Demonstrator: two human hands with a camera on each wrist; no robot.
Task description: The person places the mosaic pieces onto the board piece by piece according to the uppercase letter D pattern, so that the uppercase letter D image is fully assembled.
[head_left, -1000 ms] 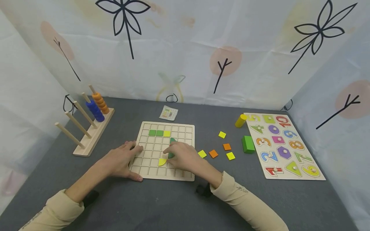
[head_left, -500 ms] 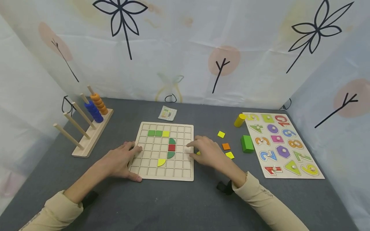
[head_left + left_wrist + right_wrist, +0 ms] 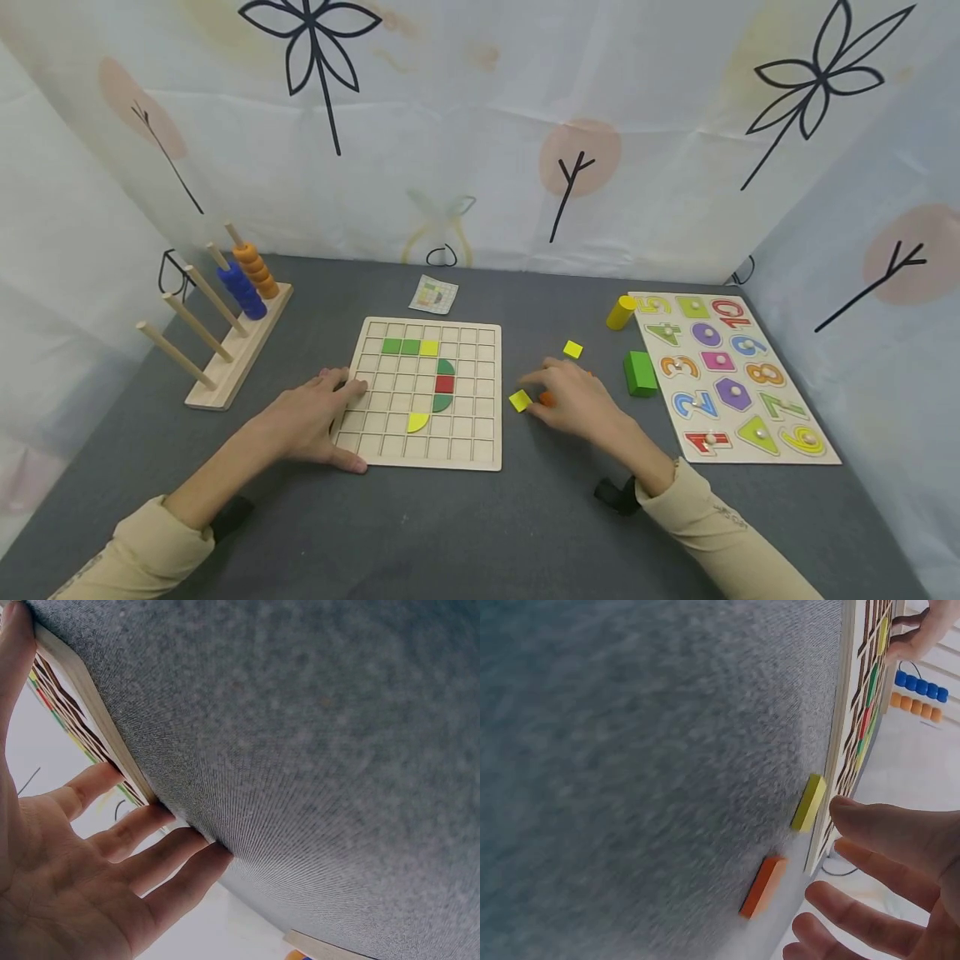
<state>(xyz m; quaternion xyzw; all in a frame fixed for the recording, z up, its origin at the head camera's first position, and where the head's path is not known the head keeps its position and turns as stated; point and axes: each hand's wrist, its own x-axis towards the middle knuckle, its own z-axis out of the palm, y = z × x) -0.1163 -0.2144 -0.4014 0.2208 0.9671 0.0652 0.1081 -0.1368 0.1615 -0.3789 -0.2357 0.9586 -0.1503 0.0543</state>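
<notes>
My left hand [image 3: 315, 421] rests at the left edge of a square wooden grid board [image 3: 476, 433], thumb at the near corner. In the left wrist view its fingertips touch the board's side and the table. Green and yellow square tiles, a red square tile [image 3: 445, 384], two green rounded tiles and a yellow quarter-circle tile [image 3: 417, 422] lie in the grid. To the right of the board, my right hand [image 3: 573, 400] hovers with thumb and fingers apart, holding nothing. Close to its fingertips are a yellow tile [image 3: 520, 401] and an orange tile [image 3: 763, 886], partly hidden in the head view.
Another yellow tile [image 3: 573, 349] lies farther back. A green block [image 3: 641, 373] and yellow cylinder [image 3: 621, 312] stand beside a number puzzle board [image 3: 701, 400]. A small pattern card [image 3: 433, 295] lies behind the grid. A peg stand [image 3: 240, 350] with blue and orange beads stands left.
My right hand has left the grid and moved right to the loose tiles, uncovering the red tile and green rounded tiles. The left hand has stayed at the board's edge.
</notes>
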